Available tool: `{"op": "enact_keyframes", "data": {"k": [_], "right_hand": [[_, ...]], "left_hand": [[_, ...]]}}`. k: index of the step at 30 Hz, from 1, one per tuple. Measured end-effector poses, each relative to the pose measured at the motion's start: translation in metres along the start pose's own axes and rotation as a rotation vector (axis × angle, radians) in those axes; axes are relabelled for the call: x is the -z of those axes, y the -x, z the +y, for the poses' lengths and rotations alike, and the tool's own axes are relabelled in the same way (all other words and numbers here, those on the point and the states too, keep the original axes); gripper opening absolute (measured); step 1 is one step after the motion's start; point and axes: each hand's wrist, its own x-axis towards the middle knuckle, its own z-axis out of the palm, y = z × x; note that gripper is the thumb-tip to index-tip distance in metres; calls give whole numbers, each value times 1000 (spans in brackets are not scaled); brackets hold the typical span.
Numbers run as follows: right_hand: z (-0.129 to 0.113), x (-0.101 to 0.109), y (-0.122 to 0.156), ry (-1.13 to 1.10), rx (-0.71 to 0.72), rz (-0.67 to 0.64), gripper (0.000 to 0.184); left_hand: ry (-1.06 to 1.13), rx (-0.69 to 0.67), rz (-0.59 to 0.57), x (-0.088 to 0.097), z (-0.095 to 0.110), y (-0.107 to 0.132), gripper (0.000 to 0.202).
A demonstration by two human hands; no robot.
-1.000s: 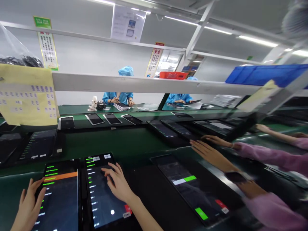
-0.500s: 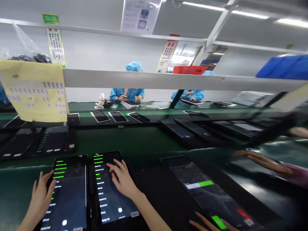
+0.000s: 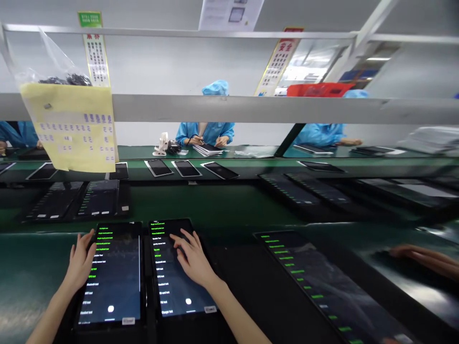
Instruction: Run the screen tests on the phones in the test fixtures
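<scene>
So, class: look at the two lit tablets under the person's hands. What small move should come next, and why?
Probably a tap with the right hand, whose fingertips rest on the right tablet beside its list of test items. The left hand only rests on the edge of the left tablet, so it likely waits its turn.

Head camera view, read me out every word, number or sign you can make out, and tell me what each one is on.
"安全": red characters on the yellow-edged hanging banner.
Left tablet by the left hand: green and white menu lines, too small to read.
Right tablet under the right hand: same, unreadable.
Yellow sheet, green-topped wall sign, white notice: print blurred.
</scene>
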Motion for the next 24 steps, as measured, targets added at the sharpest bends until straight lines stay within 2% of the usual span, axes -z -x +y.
{"op": "enact_keyframes", "data": {"k": [9, 12, 16, 18, 21, 24], "right_hand": [[0, 9, 3, -83, -42, 23, 21], [-28, 14, -8, -155, 2, -27, 19], [-81, 32, -31, -429, 175, -299, 23], [-92, 40, -35, -555, 161, -347, 24], [-77, 40, -26, -442, 31, -230, 23], [-46, 31, -4, -219, 6, -150, 22]], "left_hand": [[14, 10, -86, 1, -2, 0, 57], [-7, 2, -111, 3, 0, 2, 60], [-49, -26, -98, 5, 0, 0, 66], [-41, -35, -88, 4, -1, -1, 66], [12, -31, -89, 3, -5, -2, 62], [67, -21, -95, 2, -7, -1, 60]]}}
